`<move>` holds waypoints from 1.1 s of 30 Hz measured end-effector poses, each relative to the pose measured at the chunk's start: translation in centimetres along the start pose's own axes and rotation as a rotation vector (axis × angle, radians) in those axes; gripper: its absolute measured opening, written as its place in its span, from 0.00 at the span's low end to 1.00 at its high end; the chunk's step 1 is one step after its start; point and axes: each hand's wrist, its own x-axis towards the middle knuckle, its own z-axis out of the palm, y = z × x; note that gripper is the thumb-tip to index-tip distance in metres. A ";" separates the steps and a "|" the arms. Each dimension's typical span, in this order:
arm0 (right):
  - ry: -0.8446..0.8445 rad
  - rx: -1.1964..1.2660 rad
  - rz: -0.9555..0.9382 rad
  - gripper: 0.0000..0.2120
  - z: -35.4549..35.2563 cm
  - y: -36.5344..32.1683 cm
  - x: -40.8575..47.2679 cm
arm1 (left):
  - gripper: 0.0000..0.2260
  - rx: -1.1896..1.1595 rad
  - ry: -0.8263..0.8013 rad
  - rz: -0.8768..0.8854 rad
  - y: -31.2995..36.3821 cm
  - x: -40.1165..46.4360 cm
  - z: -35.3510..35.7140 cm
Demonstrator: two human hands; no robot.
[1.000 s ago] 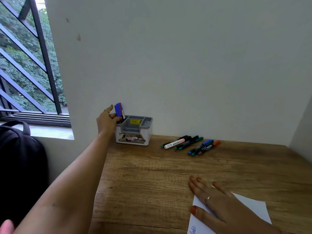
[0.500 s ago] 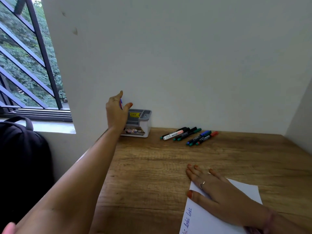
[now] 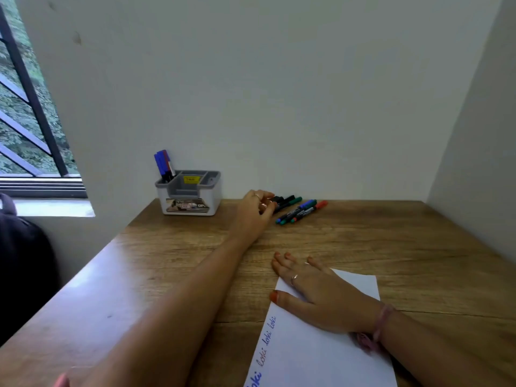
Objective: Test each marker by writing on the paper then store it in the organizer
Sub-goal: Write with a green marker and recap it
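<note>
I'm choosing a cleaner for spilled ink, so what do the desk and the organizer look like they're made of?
The desk looks like wood or wood-grain laminate, matte brown: grain streaks run across it, with a soft sheen near the window. The organizer looks like moulded plastic, a smooth white shell with a grey insert of compartments and a printed label in front.

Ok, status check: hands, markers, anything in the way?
Left hand reaching into the loose markers, grip unclear. Right hand flat on the paper. Blue markers standing in the organizer. Nothing in the way.
</note>
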 end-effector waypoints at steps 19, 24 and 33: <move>0.019 -0.045 -0.008 0.32 0.7 0.7 0.4 | 0.12 0.368 -0.185 0.077 -0.3 -0.4 2.3; 0.021 -0.038 -0.014 0.32 0.7 0.7 0.3 | 0.08 0.213 -0.045 0.006 0.3 -0.4 1.8; 0.022 -0.008 -0.020 0.31 0.4 0.8 0.2 | 0.04 -0.321 0.257 -0.157 3.7 -1.9 -1.7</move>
